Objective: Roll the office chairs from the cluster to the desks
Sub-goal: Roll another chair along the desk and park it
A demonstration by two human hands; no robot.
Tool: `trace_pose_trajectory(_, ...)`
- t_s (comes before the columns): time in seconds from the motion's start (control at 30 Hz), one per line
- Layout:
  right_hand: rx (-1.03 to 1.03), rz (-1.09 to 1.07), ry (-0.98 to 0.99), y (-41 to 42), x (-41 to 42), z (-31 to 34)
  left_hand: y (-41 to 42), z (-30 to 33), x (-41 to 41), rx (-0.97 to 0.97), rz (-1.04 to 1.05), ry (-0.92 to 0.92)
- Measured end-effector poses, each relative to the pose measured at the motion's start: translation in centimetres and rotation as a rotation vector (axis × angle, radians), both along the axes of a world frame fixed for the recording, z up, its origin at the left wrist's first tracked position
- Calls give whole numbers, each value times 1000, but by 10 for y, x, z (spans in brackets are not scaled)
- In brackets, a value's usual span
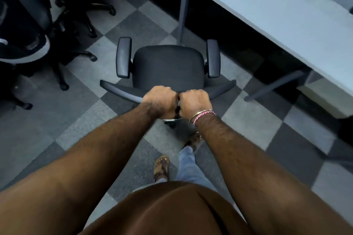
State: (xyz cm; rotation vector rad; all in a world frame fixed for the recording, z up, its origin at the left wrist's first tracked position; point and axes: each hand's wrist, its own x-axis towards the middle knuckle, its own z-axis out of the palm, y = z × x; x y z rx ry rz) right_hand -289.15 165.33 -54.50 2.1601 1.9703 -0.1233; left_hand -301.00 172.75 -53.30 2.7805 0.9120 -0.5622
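We are in an office. A long pale worktop (277, 15) on slim metal legs (183, 11) runs along the right. Grey checkered carpet tiles (248, 120) cover the floor. A cluster of black swivel chairs (38, 25) on castor bases stands at upper left, and another armrest chair (168, 66) stands near the worktop.

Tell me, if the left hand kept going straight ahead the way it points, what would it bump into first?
The left hand already grips the chair's backrest. Straight ahead lies the chair's seat, then probably the desk leg, though depth is hard to judge.
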Motion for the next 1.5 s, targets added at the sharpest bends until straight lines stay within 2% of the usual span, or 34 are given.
trace_pose_trajectory(0.73, -19, -459, -15, -262, 19, 2, -223, 1, 64, 23, -487, -25)
trace_pose_trajectory(1.5, -39, -1024, -21, -617, 26, 5, -560, 1, 137, -1, -972, -44)
